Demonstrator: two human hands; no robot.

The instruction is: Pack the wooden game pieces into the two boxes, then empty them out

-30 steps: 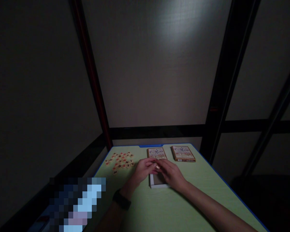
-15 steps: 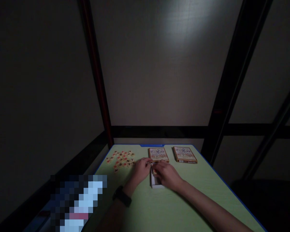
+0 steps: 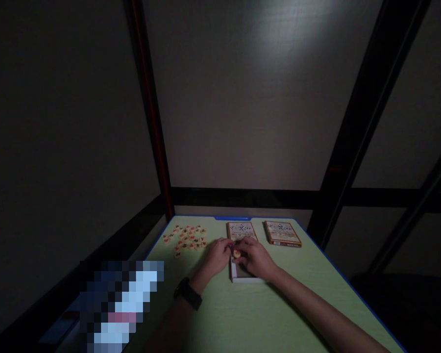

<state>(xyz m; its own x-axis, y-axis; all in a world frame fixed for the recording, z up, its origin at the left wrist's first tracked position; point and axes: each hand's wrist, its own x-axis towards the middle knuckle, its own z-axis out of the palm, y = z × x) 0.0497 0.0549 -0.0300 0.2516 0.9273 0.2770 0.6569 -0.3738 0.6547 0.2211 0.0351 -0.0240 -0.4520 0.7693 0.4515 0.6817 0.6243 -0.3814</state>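
Observation:
Pinched between the thumb and fingers of my right hand [image 3: 257, 258] is a round Chinese chess piece [image 3: 236, 254] with a red mark. It is over the upper left part of a shallow white box tray [image 3: 247, 280]. My left hand [image 3: 219, 256] is at the tray's far left corner, fingertips closed together; what they hold, if anything, is hidden. Just beyond both hands lies a printed box lid [image 3: 241, 228], partly covered by them. To the left, many loose chess pieces [image 3: 186, 237] with red and black characters are spread out.
A second printed box [image 3: 282, 233] lies at the back right of the green table [image 3: 238, 318]. The table has a blue edge and stands against a panelled wall [image 3: 242, 122]. A blurred-out patch [image 3: 127, 304] covers the lower left.
My right hand has tipped the chess piece into clearer view above the tray. My left hand stays near the tray's corner. The whole view has shifted slightly.

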